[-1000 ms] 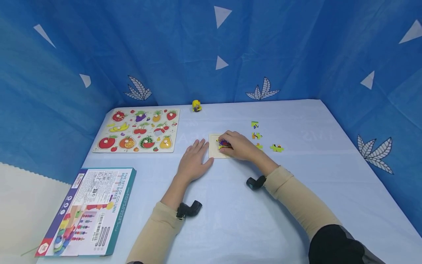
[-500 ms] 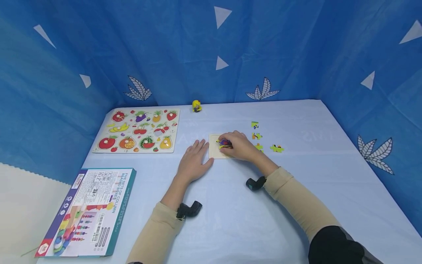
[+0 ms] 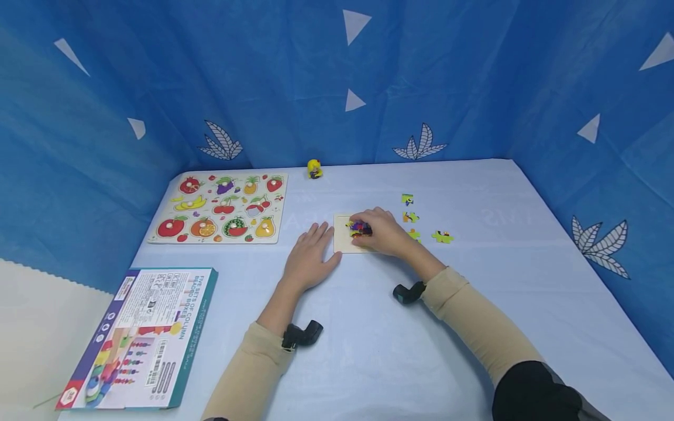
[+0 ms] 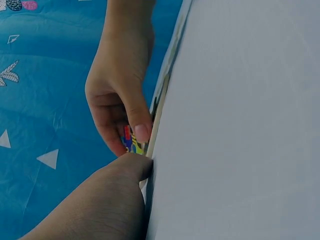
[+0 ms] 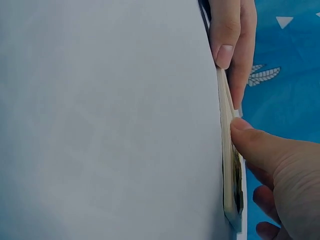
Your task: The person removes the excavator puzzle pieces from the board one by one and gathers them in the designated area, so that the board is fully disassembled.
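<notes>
1 board (image 3: 341, 236) edge by l hand (image 3: 309, 258) — r hand (image 3: 384, 232) pinches pc (image 3: 360, 227)

Backdrop (image 3: 295, 76), blue cloth, creased, rising behind the table (image 3: 379, 356) and along both its sides, printed with white triangles (image 3: 355, 24) and black-outlined leaf sprigs (image 3: 607, 238); table, one, under a pale bluish-white cover (image 3: 526, 257); cream surface (image 3: 47, 333), lower left, meeting the blue along a scalloped edge; lighting, soft and diffuse
</notes>
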`<action>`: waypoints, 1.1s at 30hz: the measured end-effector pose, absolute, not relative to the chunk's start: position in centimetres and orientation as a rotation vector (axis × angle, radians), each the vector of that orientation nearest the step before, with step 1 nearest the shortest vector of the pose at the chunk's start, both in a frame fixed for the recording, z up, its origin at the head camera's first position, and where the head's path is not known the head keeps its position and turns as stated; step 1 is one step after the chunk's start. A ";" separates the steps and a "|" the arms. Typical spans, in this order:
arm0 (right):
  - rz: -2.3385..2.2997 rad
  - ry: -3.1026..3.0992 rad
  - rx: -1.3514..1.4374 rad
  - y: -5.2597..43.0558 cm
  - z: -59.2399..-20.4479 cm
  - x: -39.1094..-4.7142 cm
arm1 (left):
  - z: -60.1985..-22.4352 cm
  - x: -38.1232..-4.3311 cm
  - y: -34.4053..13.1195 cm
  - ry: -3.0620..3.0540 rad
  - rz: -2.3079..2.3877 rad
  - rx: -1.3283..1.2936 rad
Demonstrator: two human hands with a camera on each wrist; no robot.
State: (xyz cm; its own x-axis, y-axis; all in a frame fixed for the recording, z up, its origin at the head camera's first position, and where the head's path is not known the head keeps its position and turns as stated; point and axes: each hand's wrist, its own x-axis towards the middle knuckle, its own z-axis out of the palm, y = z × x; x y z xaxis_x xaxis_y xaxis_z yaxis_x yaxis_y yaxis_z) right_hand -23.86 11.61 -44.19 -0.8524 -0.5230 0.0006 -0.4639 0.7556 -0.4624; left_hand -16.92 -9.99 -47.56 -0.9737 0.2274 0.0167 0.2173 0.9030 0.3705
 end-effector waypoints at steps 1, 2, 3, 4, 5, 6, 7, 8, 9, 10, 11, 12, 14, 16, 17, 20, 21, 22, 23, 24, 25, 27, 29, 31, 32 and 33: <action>-0.696 2.824 -0.796 11.6 -44.2 -23.9 | -47.6 -16.9 -10.0 3.038 0.585 0.354; -0.700 2.828 -0.789 11.6 -44.2 -23.9 | -47.6 -16.9 -10.0 3.037 0.583 0.354; -0.707 2.829 -0.777 11.7 -44.2 -23.9 | -47.6 -16.9 -10.0 3.037 0.584 0.355; -0.719 2.827 -0.759 11.7 -44.1 -23.9 | -47.6 -16.9 -10.0 3.035 0.583 0.355; -0.734 2.818 -0.734 11.8 -44.0 -23.9 | -47.6 -16.9 -10.0 3.035 0.581 0.354; -0.745 2.811 -0.704 11.9 -43.8 -23.9 | -47.6 -16.9 -10.0 3.035 0.583 0.355; -0.761 2.798 -0.669 12.0 -43.6 -23.9 | -47.6 -16.9 -10.0 3.035 0.582 0.354; -0.774 2.785 -0.643 12.1 -43.4 -23.8 | -47.6 -16.9 -10.0 3.035 0.582 0.352; -0.787 2.771 -0.623 12.2 -43.1 -23.8 | -47.5 -16.9 -10.0 3.035 0.582 0.351; -0.804 2.758 -0.602 12.4 -42.8 -23.9 | -47.5 -16.9 -10.0 3.037 0.579 0.347; -0.815 2.747 -0.584 12.7 -42.6 -23.9 | -47.5 -16.8 -10.0 3.039 0.579 0.345; -0.828 2.738 -0.575 13.0 -42.4 -24.0 | -47.5 -16.8 -10.0 3.042 0.581 0.345; -0.862 2.722 -0.557 13.7 -41.9 -24.1 | -47.5 -16.8 -10.0 3.046 0.583 0.342; -0.895 2.717 -0.518 14.7 -41.6 -24.3 | -47.5 -16.8 -9.9 3.052 0.592 0.345; -0.901 2.721 -0.504 15.3 -41.6 -24.4 | -47.5 -16.8 -9.9 3.053 0.597 0.346; -0.906 2.741 -0.455 17.2 -41.4 -24.8 | -47.5 -16.8 -9.9 3.056 0.596 0.345; -0.906 2.749 -0.438 17.9 -41.4 -25.0 | -47.5 -16.9 -9.9 3.055 0.595 0.342; -0.902 2.758 -0.422 18.6 -41.3 -25.1 | -47.5 -16.9 -9.9 3.054 0.596 0.342; -0.899 2.764 -0.403 19.3 -41.3 -25.2 | -47.5 -16.9 -9.9 3.054 0.590 0.341; -0.899 2.767 -0.380 19.9 -41.3 -25.3 | -47.5 -16.9 -9.9 3.054 0.590 0.340; -0.899 2.773 -0.358 20.6 -41.3 -25.4 | -47.5 -16.9 -9.9 3.053 0.591 0.341; -0.886 2.786 -0.313 21.8 -41.3 -25.7 | -47.5 -17.0 -9.9 3.052 0.593 0.342; -0.870 2.797 -0.271 23.0 -41.4 -25.9 | -47.6 -17.0 -9.9 3.051 0.590 0.342; -0.850 2.806 -0.229 24.0 -41.6 -26.1 | -47.6 -17.0 -9.9 3.052 0.595 0.343; -0.840 2.809 -0.209 24.5 -41.7 -26.2 | -47.5 -17.0 -9.9 3.053 0.598 0.344; -0.842 2.808 -0.186 25.0 -41.8 -26.2 | -47.5 -16.9 -9.9 3.053 0.597 0.343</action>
State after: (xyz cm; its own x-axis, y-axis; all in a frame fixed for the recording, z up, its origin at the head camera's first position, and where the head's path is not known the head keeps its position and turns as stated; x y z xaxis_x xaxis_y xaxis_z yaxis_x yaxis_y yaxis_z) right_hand -26.23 25.00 -41.81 -0.9713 -0.1781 -0.1579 -0.0618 0.8293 -0.5554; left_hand -16.94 -9.91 -47.55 -0.9758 0.2164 0.0301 0.2118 0.9031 0.3736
